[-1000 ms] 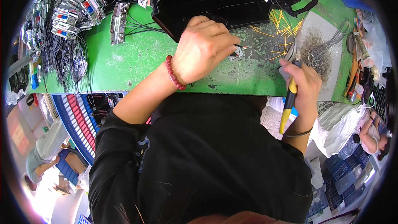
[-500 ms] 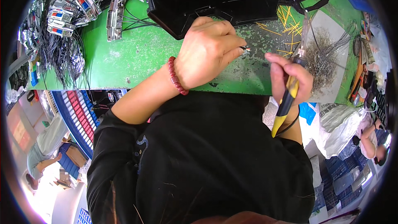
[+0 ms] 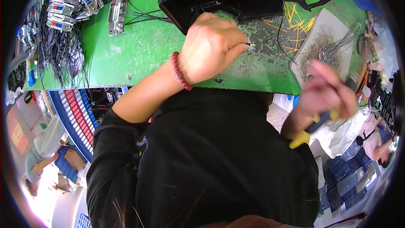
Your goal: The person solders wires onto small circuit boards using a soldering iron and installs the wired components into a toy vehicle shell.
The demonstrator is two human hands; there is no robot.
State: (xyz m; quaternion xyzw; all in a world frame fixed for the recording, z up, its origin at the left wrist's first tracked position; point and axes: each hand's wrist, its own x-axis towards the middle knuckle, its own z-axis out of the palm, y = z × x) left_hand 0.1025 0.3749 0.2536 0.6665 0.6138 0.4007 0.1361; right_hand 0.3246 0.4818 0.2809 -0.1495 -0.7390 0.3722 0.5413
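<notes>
My left hand (image 3: pixel 211 46), with a dark red bead bracelet (image 3: pixel 181 71) at the wrist, is closed in a pinch over the green bench. A short black wire end (image 3: pixel 248 44) pokes out past its fingertips, beside a small pale piece I cannot make out. Just beyond the hand lies a glossy black plastic housing (image 3: pixel 228 4). My right hand (image 3: pixel 325 93), smeared by motion, is wrapped round a soldering iron with a yellow and black handle (image 3: pixel 314 124), off the bench's front right edge. The iron's tip is not visible.
A pale board (image 3: pixel 301 61) bearing a tangle of fine wire scraps lies on the right. Thin yellow sticks (image 3: pixel 291 14) are scattered beside it. Bundled metal modules (image 3: pixel 61 14) with black leads crowd the far left; a single metal module (image 3: pixel 118 12) lies nearer the housing. Other people are in the background.
My right hand has swung down and to the right with the soldering iron, away from my left hand. The left hand keeps its pinch; the housing appears shifted slightly right and farther off.
</notes>
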